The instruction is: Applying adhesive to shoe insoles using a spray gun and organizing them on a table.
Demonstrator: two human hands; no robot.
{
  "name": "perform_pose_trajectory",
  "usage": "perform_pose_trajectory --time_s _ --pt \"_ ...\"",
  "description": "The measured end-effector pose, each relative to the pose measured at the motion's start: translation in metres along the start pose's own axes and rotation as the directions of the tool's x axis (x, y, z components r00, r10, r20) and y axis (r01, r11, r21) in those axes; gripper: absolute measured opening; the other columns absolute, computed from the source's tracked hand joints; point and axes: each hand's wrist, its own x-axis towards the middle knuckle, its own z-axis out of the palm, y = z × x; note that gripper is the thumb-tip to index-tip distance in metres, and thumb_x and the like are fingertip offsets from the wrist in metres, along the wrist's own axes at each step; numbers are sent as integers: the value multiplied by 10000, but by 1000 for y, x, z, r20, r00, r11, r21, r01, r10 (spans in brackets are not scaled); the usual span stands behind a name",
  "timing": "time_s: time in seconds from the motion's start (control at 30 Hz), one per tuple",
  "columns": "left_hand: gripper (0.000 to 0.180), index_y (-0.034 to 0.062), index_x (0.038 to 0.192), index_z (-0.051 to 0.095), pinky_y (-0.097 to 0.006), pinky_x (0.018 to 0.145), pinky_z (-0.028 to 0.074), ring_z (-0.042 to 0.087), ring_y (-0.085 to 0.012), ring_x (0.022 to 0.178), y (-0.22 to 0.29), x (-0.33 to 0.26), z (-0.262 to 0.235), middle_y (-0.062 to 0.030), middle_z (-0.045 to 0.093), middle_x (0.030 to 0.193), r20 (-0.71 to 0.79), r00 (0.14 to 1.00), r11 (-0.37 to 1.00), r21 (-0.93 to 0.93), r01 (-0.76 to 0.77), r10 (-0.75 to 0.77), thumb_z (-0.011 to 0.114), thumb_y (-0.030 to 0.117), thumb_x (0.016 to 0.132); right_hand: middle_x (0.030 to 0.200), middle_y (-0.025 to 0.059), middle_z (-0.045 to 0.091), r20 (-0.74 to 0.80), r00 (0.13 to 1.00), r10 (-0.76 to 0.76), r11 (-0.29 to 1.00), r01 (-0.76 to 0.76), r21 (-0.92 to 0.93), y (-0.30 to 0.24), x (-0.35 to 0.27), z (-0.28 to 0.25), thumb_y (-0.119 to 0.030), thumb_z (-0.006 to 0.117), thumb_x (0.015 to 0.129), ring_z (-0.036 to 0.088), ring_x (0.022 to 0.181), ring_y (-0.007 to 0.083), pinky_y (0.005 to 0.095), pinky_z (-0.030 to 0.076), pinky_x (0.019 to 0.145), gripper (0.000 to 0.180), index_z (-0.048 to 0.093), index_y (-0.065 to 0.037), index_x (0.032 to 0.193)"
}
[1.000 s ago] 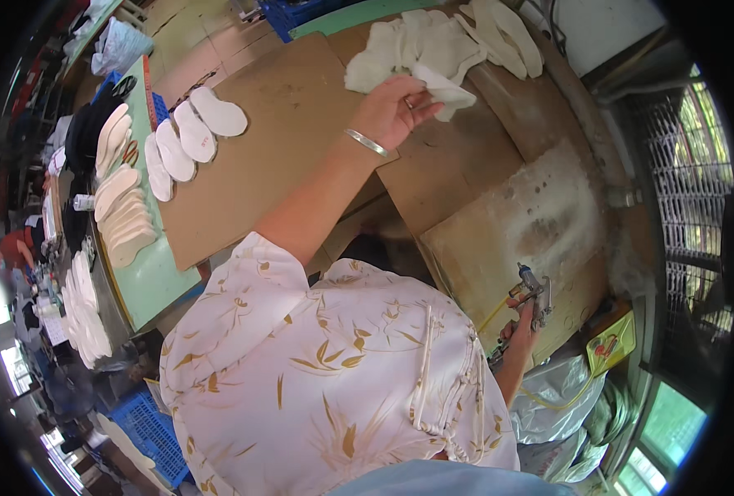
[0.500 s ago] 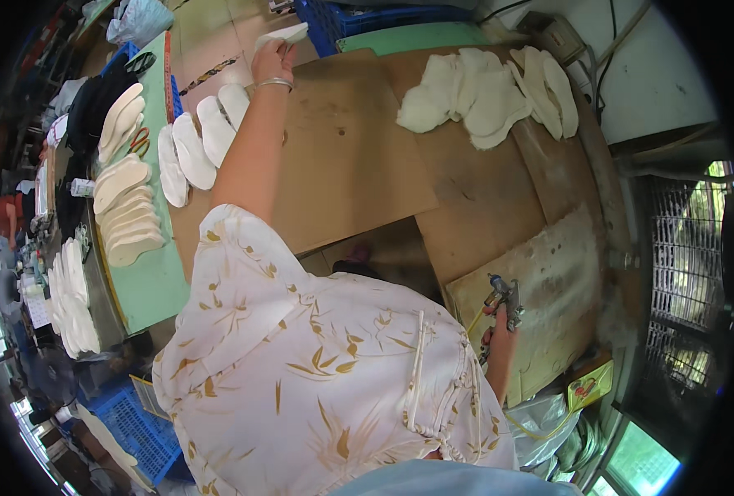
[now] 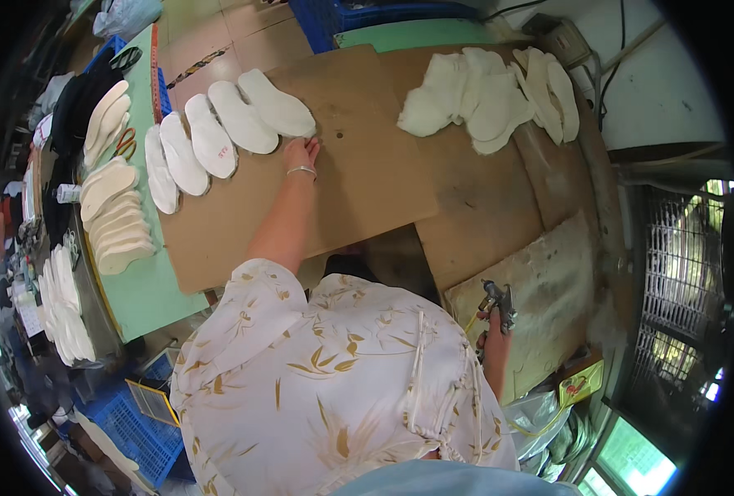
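Currently, the left hand (image 3: 301, 155) reaches out over a brown cardboard sheet (image 3: 334, 202), its fingertips at the near end of a white insole (image 3: 277, 104). Whether the fingers pinch that end or merely rest against it, I cannot tell, since the back of the hand covers the contact. A pale bracelet (image 3: 301, 170) circles the wrist. This insole lies on the cardboard as the rightmost of five set side by side in a slanting row; the middle one (image 3: 211, 135) bears a small red mark near its lower end.

The right hand (image 3: 491, 332) is wrapped around the handle of a metal spray gun (image 3: 496, 296), held up over a stained, whitish board (image 3: 540, 277). A yellow hose (image 3: 471, 323) shows just left of the gun.

Farther up and to the right, a loose pile of off-white pieces (image 3: 458, 95) lies on brown cardboard, with several slimmer insoles (image 3: 550, 89) touching its right side. To the left, a pale green worktop (image 3: 123, 299) carries overlapping cream insoles (image 3: 119, 221), and orange-handled scissors (image 3: 125, 143) lie just above them. A blue crate (image 3: 145, 434) stands low on the left, and a small yellow tray (image 3: 581, 382) sits below the stained board, near the barred window (image 3: 676, 281).
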Motion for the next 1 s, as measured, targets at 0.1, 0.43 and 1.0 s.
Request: perform_pose_trajectory --time_s 0.1,0.43,1.0 --pt "142 -25 907 523 -301 655 524 591 -194 722 -9 10 -14 -101 570 851 100 995 997 72 -13 6 509 84 817 773 34 597 -5 1000 -27 1000 27 11 7 3 -2 -286 513 880 368 372 49 219 294 341 264 551 -38 963" --pt "431 -33 970 568 -307 583 502 612 -192 681 -57 -54 79 -126 609 859 447 891 511 785 -349 -77 640 337 762 664 17 578 -126 992 -17 997 26 74 30 -2 -2 -282 536 867 385 381 55 236 299 353 269 597 -20 883" --pt "192 99 899 616 -341 638 461 573 -246 709 -14 -120 235 -68 604 878 971 144 -126 169 -977 192 620 133 709 504 -35 436 -254 952 169 978 -130 162 72 -26 -10 -326 567 844 395 419 53 235 287 400 321 636 -13 831"
